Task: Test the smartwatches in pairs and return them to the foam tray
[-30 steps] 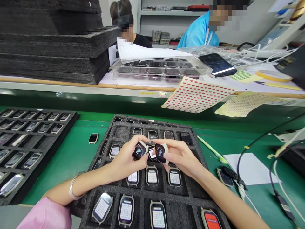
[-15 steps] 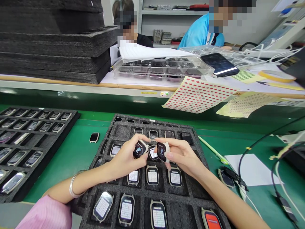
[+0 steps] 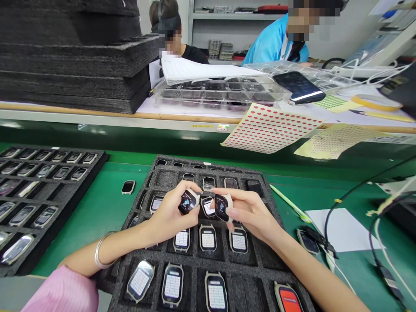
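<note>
My left hand [image 3: 177,207] grips a smartwatch [image 3: 188,202] without a strap, its dark screen lit with a small blue symbol. A second smartwatch [image 3: 222,207] with a similar screen is pinched between the thumb and fingers of my right hand [image 3: 248,210]. Both are held a small gap apart above a black foam tray [image 3: 191,268]. Several watches lie in its pockets, many showing white grids, such as the watch [image 3: 208,238] below my hands. One watch [image 3: 288,299] at the lower right has a red screen.
Another foam tray [image 3: 69,197] of watches lies at left, with a single watch [image 3: 128,187] on the green mat beside it. Right are a green pen-like stick [image 3: 289,203], white paper [image 3: 344,229] and black cables [image 3: 331,208]. Stacked foam [image 3: 71,65] stands on the shelf; two people sit beyond.
My left hand has shifted slightly left and turned its watch a little, widening the gap between the two watches. My right hand stays nearly still, its watch slightly tilted.
</note>
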### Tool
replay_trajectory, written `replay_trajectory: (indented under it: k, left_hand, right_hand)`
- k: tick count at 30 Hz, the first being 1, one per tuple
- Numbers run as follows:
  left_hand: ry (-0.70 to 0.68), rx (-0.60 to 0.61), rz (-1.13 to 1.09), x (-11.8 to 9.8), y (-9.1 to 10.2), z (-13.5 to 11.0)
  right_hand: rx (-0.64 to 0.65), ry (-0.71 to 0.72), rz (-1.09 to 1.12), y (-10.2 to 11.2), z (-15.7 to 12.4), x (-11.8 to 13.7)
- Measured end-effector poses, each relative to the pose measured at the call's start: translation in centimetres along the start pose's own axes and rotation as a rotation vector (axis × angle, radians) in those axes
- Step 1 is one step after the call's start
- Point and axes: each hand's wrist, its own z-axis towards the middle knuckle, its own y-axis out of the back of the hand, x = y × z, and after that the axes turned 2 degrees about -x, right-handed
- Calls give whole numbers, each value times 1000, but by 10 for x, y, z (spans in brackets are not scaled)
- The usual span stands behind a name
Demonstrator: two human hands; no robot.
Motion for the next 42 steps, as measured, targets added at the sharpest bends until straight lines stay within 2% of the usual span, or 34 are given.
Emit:
replay_trajectory:
  k: [5,9,11,15,23,28,34,37,42]
  left_hand:
    - [75,24,-50,1,1,2]
    - [297,105,-416,2,3,7]
    - [407,113,-594,1,5,9]
    - [503,73,-700,-2,7,12]
    - [413,78,-662,6,7,10]
    - [413,95,-653,7,7,11]
    - [377,114,-620,6,7,11]
    - [348,124,-545,8,6,10]
    - [262,74,-281,13,3,6]
  right_hand:
    - [35,-79,39,-2,3,1]
    - [7,-226,110,-2,6,-1]
    - [-17,-247,111,-1,6,-1]
    - [-91,-231,51,-2,6,-1]
    - [-149,-147,-53,1,7,-8]
    - [-153,-72,-178,5,6,-9]
    - [-153,-30,-198,5,4,-9]
    - [-157,-41,-190,3,3,-8]
    - [-74,-76,-55,-1,3,-5]
